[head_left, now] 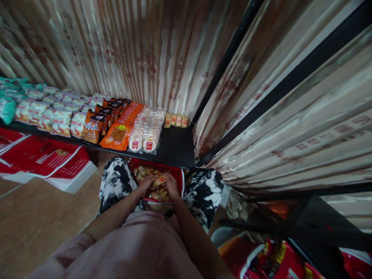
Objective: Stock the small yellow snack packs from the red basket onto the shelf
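A red box [180, 179] filled with several small wrapped snacks sits between my knees. My left hand [146, 185] and my right hand [172, 186] are both inside it, fingers closed around small orange snack packets [160, 180] held between them. Above the box runs a low black shelf [174, 147] with rows of snack bags: orange packs [119, 133], clear packs of round rice crackers [147, 133], and a short row of small yellow packets [175, 120] at the back right.
Striped curtains [139, 54] hang behind and to the right of the shelf. Red and white flat boxes [43, 159] lie on the tiled floor at left. A black rack frame [290, 226] and red bags [276, 263] are at lower right.
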Action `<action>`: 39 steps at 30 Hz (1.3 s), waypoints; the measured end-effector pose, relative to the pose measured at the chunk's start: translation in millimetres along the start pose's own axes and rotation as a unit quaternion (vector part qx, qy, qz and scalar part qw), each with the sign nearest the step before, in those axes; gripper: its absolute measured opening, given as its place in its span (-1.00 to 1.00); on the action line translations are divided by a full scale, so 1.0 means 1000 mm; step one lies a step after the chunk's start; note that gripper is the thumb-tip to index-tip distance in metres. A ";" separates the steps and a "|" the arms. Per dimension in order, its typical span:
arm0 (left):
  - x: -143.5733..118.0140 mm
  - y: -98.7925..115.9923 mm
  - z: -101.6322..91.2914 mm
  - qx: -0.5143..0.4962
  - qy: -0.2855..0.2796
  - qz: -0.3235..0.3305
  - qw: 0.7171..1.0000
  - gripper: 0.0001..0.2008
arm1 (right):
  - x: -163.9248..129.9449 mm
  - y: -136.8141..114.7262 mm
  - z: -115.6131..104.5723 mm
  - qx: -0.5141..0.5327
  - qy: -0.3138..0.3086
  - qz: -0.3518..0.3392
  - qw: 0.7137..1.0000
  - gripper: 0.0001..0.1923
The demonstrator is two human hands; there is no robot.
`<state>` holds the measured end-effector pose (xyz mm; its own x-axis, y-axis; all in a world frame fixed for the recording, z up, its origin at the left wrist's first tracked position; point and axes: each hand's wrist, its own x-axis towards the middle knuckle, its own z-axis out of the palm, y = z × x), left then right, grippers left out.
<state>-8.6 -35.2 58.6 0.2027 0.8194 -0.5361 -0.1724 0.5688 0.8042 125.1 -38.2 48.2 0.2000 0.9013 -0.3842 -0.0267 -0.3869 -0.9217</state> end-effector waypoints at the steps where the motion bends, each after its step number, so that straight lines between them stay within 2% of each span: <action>1: -0.002 0.003 0.001 -0.019 -0.003 -0.004 1.000 -0.72 | 0.000 -0.001 0.000 -0.001 -0.001 0.001 1.000 -0.58; 8: -0.018 0.020 0.004 -0.107 0.001 0.004 0.994 -0.75 | -0.008 -0.016 0.006 0.024 -0.018 0.000 1.000 -0.58; 13: -0.030 0.038 0.008 -0.072 0.027 0.047 0.996 -0.68 | -0.016 -0.029 0.008 0.070 -0.060 -0.003 0.996 -0.55; 17: -0.032 0.059 0.015 0.004 0.068 0.087 0.994 -0.61 | -0.020 -0.040 -0.002 0.047 -0.069 -0.037 0.996 -0.60; 20: -0.026 0.072 0.022 0.057 0.074 0.131 0.987 -0.64 | -0.023 -0.050 -0.012 0.028 -0.071 -0.057 0.995 -0.66; 24: -0.012 0.086 0.033 0.120 0.050 0.194 0.972 -0.72 | -0.022 -0.069 -0.020 -0.021 -0.065 -0.086 0.994 -0.78; 30: 0.003 0.108 0.048 0.204 0.048 0.237 0.949 -0.70 | -0.012 -0.096 -0.026 -0.070 -0.045 -0.143 0.986 -0.84; 34: 0.010 0.126 0.055 0.233 0.061 0.242 0.940 -0.64 | -0.001 -0.106 -0.028 -0.078 -0.031 -0.147 0.985 -0.74; 37: 0.019 0.139 0.060 0.221 0.072 0.244 0.942 -0.60 | 0.011 -0.112 -0.028 -0.081 -0.013 -0.147 0.986 -0.59; 39: 0.026 0.147 0.064 0.210 0.078 0.244 0.943 -0.58 | 0.021 -0.116 -0.028 -0.076 -0.012 -0.153 0.985 -0.57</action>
<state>33.0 65.1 178.7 0.0472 0.9957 -0.0802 0.1959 0.0695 0.9782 159.6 20.6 148.7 0.1522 0.9840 -0.0921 0.1791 -0.1191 -0.9766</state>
